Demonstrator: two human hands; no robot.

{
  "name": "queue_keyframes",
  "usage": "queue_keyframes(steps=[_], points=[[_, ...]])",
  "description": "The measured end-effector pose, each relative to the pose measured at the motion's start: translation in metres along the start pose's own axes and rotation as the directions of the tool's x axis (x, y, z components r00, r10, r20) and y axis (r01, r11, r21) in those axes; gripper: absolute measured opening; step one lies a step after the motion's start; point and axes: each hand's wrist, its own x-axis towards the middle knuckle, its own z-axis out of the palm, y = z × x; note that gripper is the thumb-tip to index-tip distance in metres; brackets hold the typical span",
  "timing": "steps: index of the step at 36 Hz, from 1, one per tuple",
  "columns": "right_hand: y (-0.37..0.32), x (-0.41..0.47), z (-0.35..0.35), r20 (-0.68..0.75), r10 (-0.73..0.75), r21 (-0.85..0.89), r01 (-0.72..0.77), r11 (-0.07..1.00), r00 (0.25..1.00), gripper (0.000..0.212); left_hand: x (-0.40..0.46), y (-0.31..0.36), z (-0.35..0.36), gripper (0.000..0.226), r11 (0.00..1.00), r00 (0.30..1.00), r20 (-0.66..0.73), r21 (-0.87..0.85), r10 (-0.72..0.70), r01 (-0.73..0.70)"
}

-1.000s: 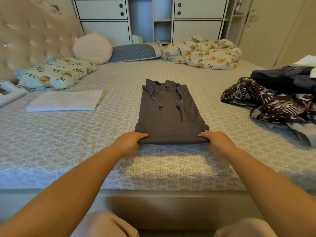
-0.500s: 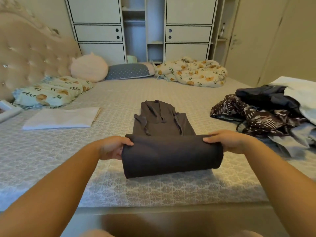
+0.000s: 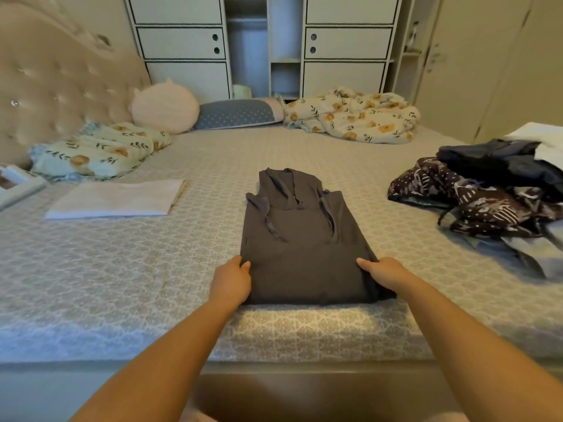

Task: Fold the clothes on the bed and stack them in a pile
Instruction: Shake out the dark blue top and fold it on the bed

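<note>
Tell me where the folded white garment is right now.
In the head view the folded white garment lies flat on the bed's left side, just in front of the floral pillow and left of the grey hoodie that both hands grip.

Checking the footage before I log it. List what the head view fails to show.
- Left hand fingertips: tucked under the grey hoodie.
- Right hand fingertips: likewise under the hoodie's edge.
- Clothes pile: cut off by the right edge.
- White object by the headboard: cut off by the left edge.

round pillow (image 3: 165,106), tufted headboard (image 3: 58,95) (beige), cabinet (image 3: 182,44)
</note>
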Motion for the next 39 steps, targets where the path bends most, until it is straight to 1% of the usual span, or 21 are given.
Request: queue_keyframes(steps=[3,6,8,9,12,15,17,20,24,27,29,31,33,35,37,39], points=[[0.004,0.004,-0.004,-0.036,-0.03,-0.08,0.027,0.996,0.999,0.045,-0.01,-0.011,0.008,0.027,0.999,0.997,-0.077,-0.025,0.021,-0.023],[0.007,0.008,-0.012,-0.203,-0.126,-0.098,0.108,0.989,0.971,0.042,-0.013,-0.013,0.011,0.03,1.0,0.991,-0.13,0.011,0.015,-0.014],[0.013,0.007,-0.015,-0.284,-0.157,-0.158,0.115,0.981,0.946,0.041,-0.013,-0.013,0.011,0.03,0.997,0.993,-0.115,0.072,0.014,-0.006],[0.018,0.006,-0.014,-0.29,-0.156,-0.183,0.105,0.977,0.944,0.04,-0.013,-0.012,0.01,0.031,0.995,0.996,-0.09,0.103,0.008,0.001],[0.03,0.006,-0.01,-0.247,-0.151,-0.223,0.095,0.97,0.957,0.039,-0.009,-0.014,0.006,0.03,0.987,1.0,0.001,0.162,-0.015,0.015],[0.029,0.006,-0.011,-0.235,-0.137,-0.184,0.094,0.978,0.962,0.038,-0.002,-0.015,-0.001,0.037,0.984,0.999,0.036,0.174,-0.041,0.034],[0.025,0.007,-0.015,-0.224,-0.115,-0.162,0.079,0.984,0.968,0.041,0.003,-0.014,-0.004,0.042,0.982,0.997,0.044,0.178,-0.065,0.056],[0.019,0.012,-0.017,-0.231,-0.097,-0.077,0.081,0.994,0.968,0.045,0.015,-0.008,-0.006,0.046,0.979,0.994,0.057,0.186,-0.095,0.083],[0.009,0.021,-0.016,-0.222,-0.122,-0.057,0.112,0.992,0.967,0.031,0.034,0.003,-0.004,0.058,0.975,0.993,0.032,0.194,-0.115,0.106],[0.002,0.03,-0.014,-0.21,-0.144,-0.084,0.129,0.988,0.967,0.03,0.047,0.013,0.0,0.064,0.978,0.995,-0.025,0.184,-0.096,0.099],[-0.002,0.036,-0.012,-0.205,-0.135,-0.084,0.12,0.989,0.97,0.033,0.053,0.018,0.003,0.056,0.973,0.996,-0.02,0.214,-0.088,0.09],[-0.005,0.04,-0.011,-0.214,-0.107,-0.053,0.098,0.994,0.971,0.036,0.057,0.018,0.007,0.04,0.97,0.995,-0.001,0.226,-0.097,0.094],[-0.005,0.046,-0.012,-0.231,-0.063,0.053,0.077,0.996,0.971,0.036,0.059,0.012,0.011,0.027,0.982,0.993,-0.01,0.149,-0.116,0.116],[-0.003,0.052,-0.014,-0.269,-0.01,0.162,0.055,0.985,0.963,0.03,0.061,0.004,0.013,0.019,0.989,0.987,-0.068,0.032,-0.143,0.145],[0.002,0.057,-0.017,-0.316,0.013,0.186,0.049,0.981,0.949,0.029,0.063,-0.003,0.014,0.013,0.984,0.974,-0.143,-0.066,-0.176,0.168],[0.005,0.058,-0.016,-0.324,-0.019,0.158,0.074,0.985,0.946,0.032,0.064,-0.005,0.013,0.011,0.98,0.968,-0.169,-0.098,-0.187,0.172]])
